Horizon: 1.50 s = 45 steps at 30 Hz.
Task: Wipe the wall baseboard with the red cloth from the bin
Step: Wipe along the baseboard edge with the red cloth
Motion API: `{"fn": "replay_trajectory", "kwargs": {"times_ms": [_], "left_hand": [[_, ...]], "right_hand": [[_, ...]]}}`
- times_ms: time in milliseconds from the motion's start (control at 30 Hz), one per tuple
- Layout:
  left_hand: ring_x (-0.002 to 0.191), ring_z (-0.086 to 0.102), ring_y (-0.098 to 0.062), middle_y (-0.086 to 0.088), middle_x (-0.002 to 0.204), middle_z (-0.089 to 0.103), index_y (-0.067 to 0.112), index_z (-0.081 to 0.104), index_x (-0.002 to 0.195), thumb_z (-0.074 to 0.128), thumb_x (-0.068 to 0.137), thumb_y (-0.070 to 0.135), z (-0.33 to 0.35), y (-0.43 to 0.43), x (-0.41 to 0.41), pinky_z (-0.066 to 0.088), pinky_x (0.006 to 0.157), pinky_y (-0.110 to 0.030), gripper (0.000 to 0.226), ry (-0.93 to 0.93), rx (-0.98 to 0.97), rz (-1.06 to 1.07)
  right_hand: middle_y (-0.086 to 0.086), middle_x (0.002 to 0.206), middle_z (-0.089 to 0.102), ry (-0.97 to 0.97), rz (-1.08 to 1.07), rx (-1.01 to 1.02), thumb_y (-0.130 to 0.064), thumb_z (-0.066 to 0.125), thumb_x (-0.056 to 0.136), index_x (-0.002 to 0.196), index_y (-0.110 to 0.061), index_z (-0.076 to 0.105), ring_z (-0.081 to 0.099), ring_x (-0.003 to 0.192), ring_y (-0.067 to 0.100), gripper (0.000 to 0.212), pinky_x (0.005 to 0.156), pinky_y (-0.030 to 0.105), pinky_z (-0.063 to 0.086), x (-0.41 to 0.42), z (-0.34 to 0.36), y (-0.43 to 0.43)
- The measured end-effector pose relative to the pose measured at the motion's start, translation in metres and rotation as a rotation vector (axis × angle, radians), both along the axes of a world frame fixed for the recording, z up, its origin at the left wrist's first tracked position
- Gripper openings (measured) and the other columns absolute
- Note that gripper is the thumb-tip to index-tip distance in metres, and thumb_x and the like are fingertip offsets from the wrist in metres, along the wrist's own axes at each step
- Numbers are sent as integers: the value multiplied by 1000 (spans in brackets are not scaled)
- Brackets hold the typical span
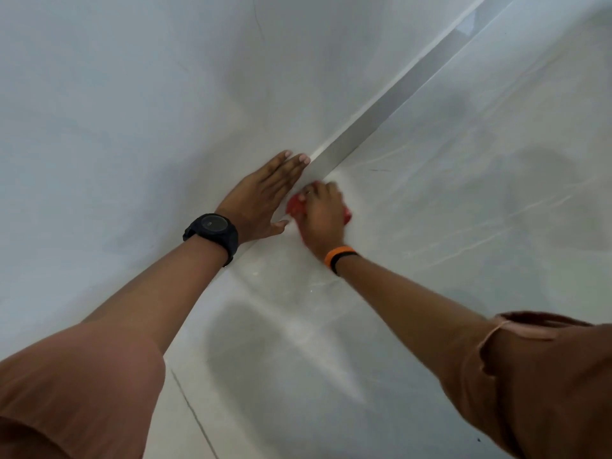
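A grey baseboard (pixel 381 114) runs diagonally from the upper right down to the middle, between the white wall (pixel 132 94) and the glossy tiled floor (pixel 463 226). My right hand (pixel 323 212) is closed around the red cloth (pixel 295 207) and presses it against the baseboard; the hand looks blurred. Only small red bits of the cloth show beside the fingers. My left hand (pixel 265 197) lies flat on the wall just above the baseboard, fingers straight and together, holding nothing. The bin is out of view.
The floor is pale marble-like tile (pixel 298 359) with a grout line (pixel 195 412) at the lower left. A black watch (pixel 213 228) is on my left wrist and an orange band (pixel 339 255) on my right.
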State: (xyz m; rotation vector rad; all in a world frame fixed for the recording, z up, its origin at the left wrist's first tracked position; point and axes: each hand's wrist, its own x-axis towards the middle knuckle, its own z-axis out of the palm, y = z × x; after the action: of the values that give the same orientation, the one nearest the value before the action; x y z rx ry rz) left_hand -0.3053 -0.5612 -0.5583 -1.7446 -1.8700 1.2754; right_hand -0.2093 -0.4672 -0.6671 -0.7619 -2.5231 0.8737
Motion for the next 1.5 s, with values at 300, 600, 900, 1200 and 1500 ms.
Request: {"fn": "replay_trajectory", "kwargs": {"times_ms": [300, 600, 900, 1200, 1500], "left_hand": [[160, -8, -33, -24, 171, -11, -12, -13, 158, 10, 99, 67, -4, -4, 2, -8, 131, -47, 100, 18, 5, -12], [159, -8, -36, -27, 170, -11, -14, -12, 157, 10, 100, 65, -3, -2, -2, -12, 129, -51, 100, 28, 4, -44], [159, -13, -35, -26, 169, -17, -12, -18, 156, 15, 100, 67, -5, -2, -4, -16, 128, -50, 102, -17, 9, -1], [160, -9, -33, -24, 171, -12, -12, -15, 157, 16, 99, 67, -7, 1, -1, -12, 129, -49, 103, -7, 51, -24], [157, -20, -32, -23, 168, -24, -8, -24, 156, 14, 99, 71, 0, 8, 7, -21, 125, -48, 105, -56, 7, 91]], "right_hand": [[19, 96, 66, 10, -153, 88, -32, 75, 77, 96, -7, 66, 54, 99, 39, 33, 78, 45, 44, 0, 5, 115], [15, 114, 66, 19, -167, 20, -22, 64, 89, 100, -10, 69, 57, 101, 34, 17, 89, 44, 44, -6, -18, 36], [14, 91, 67, 100, 29, 75, -22, 75, 80, 89, -13, 70, 56, 92, 37, 13, 77, 40, 47, 3, -1, 89], [18, 113, 64, -19, -265, 47, -16, 69, 82, 108, -1, 62, 54, 104, 37, 31, 80, 43, 49, -15, -1, 142], [15, 117, 65, 9, 200, 53, -31, 78, 83, 110, -6, 67, 58, 104, 32, 38, 88, 41, 54, 12, 5, 44]]}}
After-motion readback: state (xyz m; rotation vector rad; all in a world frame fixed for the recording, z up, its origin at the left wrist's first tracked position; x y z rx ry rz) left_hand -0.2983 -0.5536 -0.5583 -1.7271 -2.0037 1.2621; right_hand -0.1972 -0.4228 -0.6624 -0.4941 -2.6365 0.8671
